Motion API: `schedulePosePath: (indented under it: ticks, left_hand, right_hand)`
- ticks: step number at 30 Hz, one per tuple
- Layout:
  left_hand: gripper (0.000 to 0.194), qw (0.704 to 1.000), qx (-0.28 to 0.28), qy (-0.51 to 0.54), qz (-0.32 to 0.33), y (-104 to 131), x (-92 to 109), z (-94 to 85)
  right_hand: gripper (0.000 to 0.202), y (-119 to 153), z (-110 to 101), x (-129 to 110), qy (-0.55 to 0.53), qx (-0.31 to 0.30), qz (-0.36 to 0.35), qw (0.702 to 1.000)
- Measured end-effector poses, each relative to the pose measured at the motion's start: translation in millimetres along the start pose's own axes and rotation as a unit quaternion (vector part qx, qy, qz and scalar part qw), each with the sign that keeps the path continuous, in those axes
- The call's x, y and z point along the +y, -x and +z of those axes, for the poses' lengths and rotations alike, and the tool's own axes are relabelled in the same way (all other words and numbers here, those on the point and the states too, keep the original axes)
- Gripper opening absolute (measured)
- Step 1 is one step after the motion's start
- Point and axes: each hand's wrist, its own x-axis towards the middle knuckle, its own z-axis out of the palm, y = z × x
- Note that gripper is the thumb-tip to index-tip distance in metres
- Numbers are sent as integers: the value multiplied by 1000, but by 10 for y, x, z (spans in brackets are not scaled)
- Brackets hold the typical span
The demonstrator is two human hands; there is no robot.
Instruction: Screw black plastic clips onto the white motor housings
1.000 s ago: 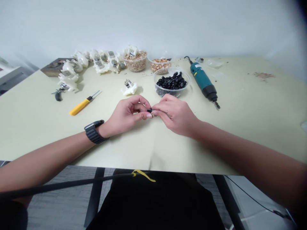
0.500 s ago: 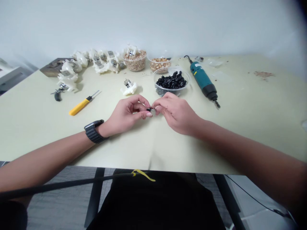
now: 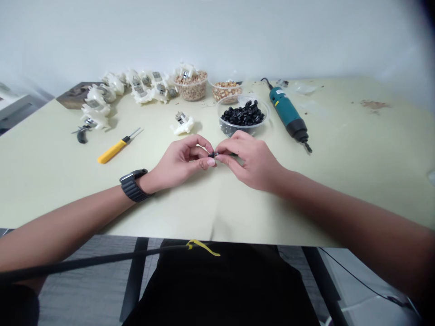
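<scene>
Both hands met in the middle of the pale tabletop point(image 3: 50, 181), fingertips pinched together on one small black part point(image 3: 211, 155). The left hand point(image 3: 181, 162), with a dark watch point(image 3: 133, 185) on its wrist, had its thumb and first finger closed tight on the part from the left. The right hand point(image 3: 249, 158) pinched it from the right, its other fingers curled in. The part was too small to see well. Compared with half a second earlier, the right hand's fingers had pushed in closer, so the little shiny bit that showed then was now nearly hidden; it looked like the two pieces were being pressed together. Just beyond the hands stood a clear bowl of black parts point(image 3: 243, 115). A teal power screwdriver point(image 3: 288, 113) lay to the right. A yellow-handled tool point(image 3: 117, 146) lay to the left, and one white motor piece point(image 3: 182, 123) sat nearby.
</scene>
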Motion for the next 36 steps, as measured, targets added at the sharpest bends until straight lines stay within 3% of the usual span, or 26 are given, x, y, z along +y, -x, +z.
schedulePosePath:
  ticks: [22,36]
  left_hand:
    - [26,998,-53,15,-3,-7,0,-30]
    - [30,998,-68,-13,3,0,6,-21]
  right_hand:
    - [10,3,-11,6,5,-3,15,1000]
    - [10,4,-7,-1,1,-15,14,1000]
